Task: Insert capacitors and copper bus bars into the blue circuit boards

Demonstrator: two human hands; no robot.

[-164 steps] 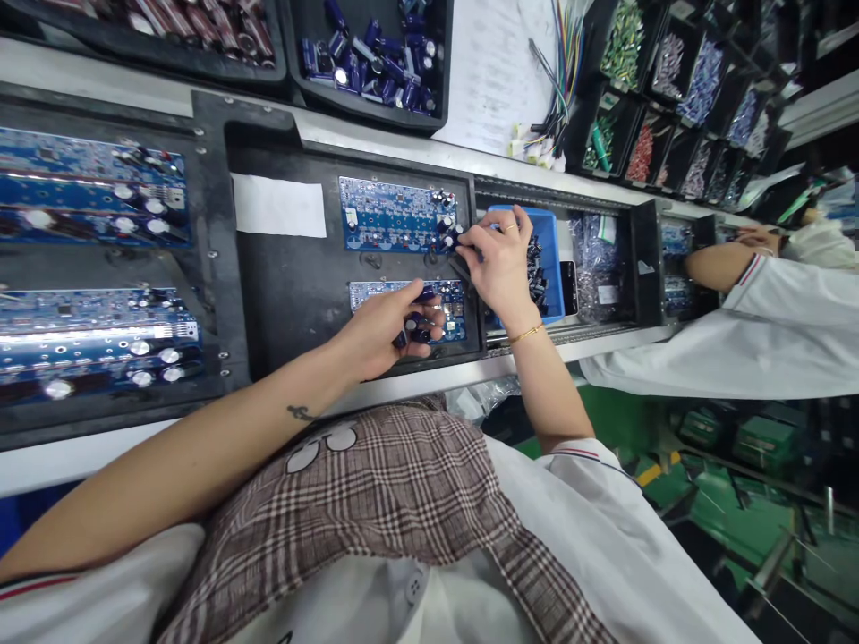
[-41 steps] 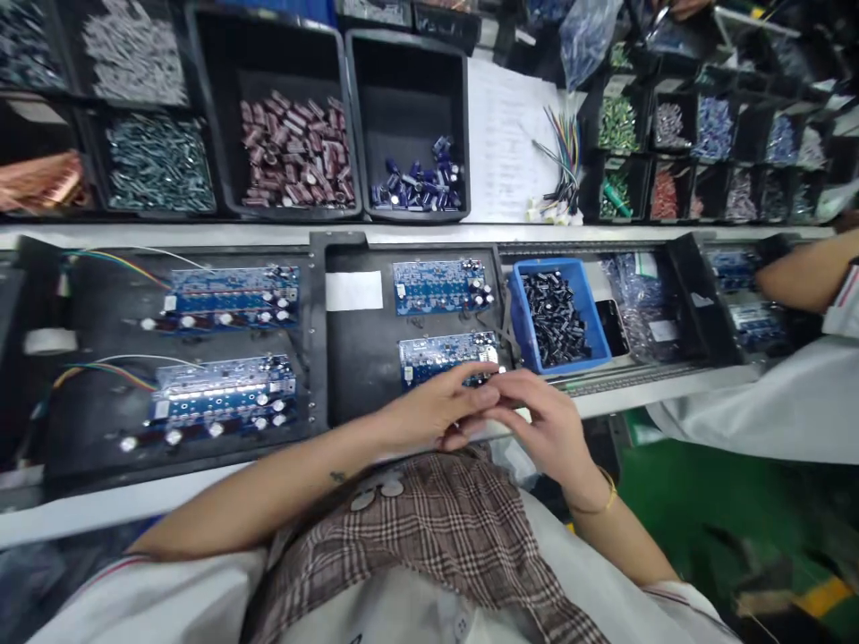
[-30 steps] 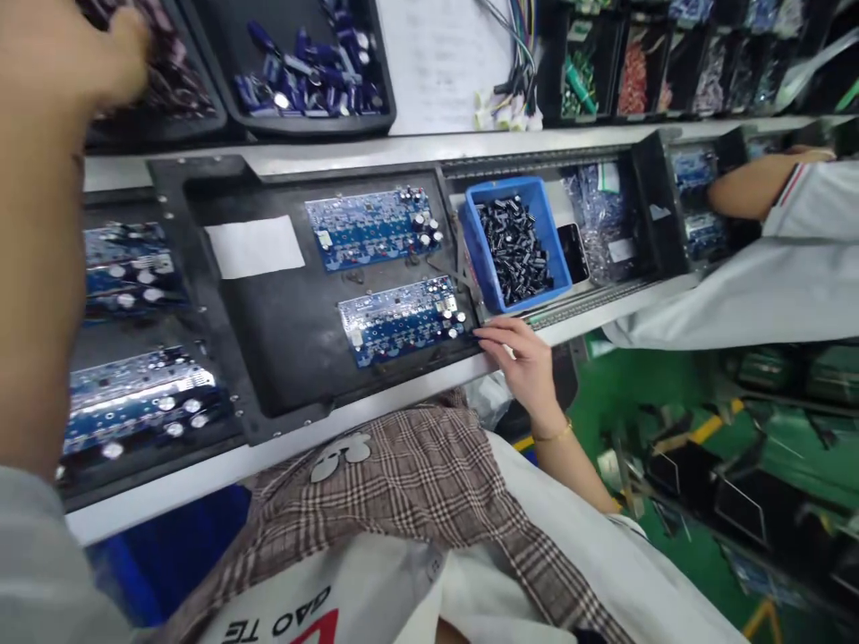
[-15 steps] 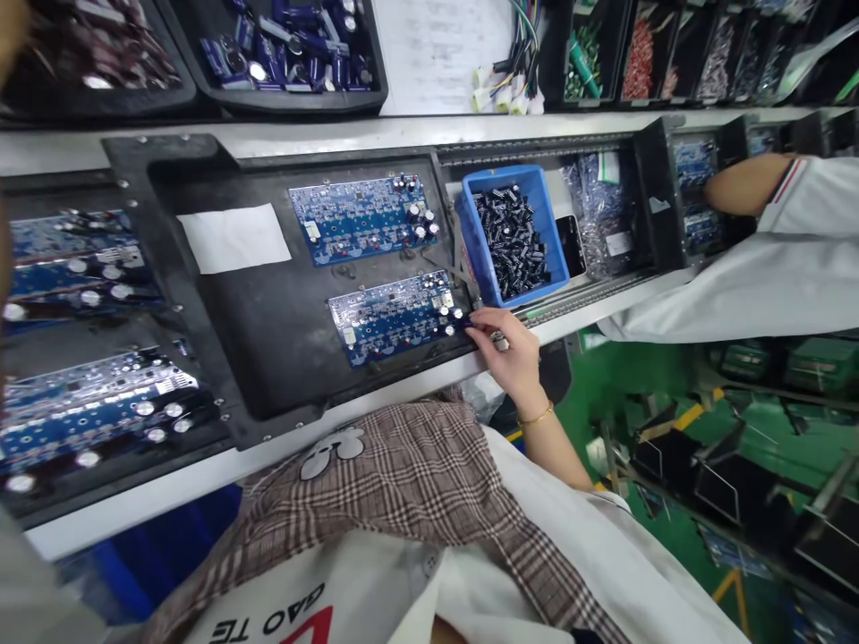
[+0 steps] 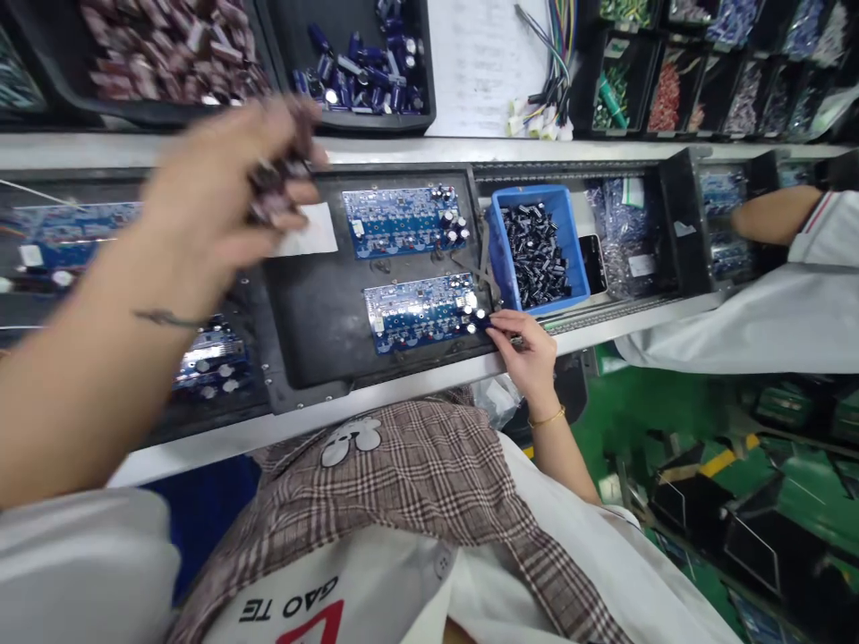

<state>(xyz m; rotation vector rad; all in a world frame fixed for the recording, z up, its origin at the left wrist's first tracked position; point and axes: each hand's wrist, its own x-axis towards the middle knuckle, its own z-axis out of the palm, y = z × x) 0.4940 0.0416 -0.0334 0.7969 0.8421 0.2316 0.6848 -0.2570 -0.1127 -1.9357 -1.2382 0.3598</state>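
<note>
My left hand (image 5: 232, 183) is raised over the left part of the line, blurred by motion, with its fingers closed around several brown capacitors (image 5: 278, 183). Low on the right, my right hand (image 5: 530, 353) pinches a small dark capacitor (image 5: 488, 323) at the right end of the lower blue circuit board (image 5: 422, 311); the fingertips partly hide it. Silver-topped capacitors stand on that corner of the board. Above it, the upper circuit board (image 5: 403, 224) lies in the same black tray (image 5: 309, 340). A white paper (image 5: 315, 234) sits behind my left hand.
A blue bin (image 5: 578, 259) of small black capacitors stands right of the tray, beside a phone (image 5: 593, 264). Bins of brown capacitors (image 5: 181, 54) and blue capacitors (image 5: 369, 72) line the back. A co-worker's arm (image 5: 771, 215) reaches in from the right.
My left hand has come into view from the upper left, now carrying brown capacitors. My right hand stays at the lower board's corner. The view has shifted left.
</note>
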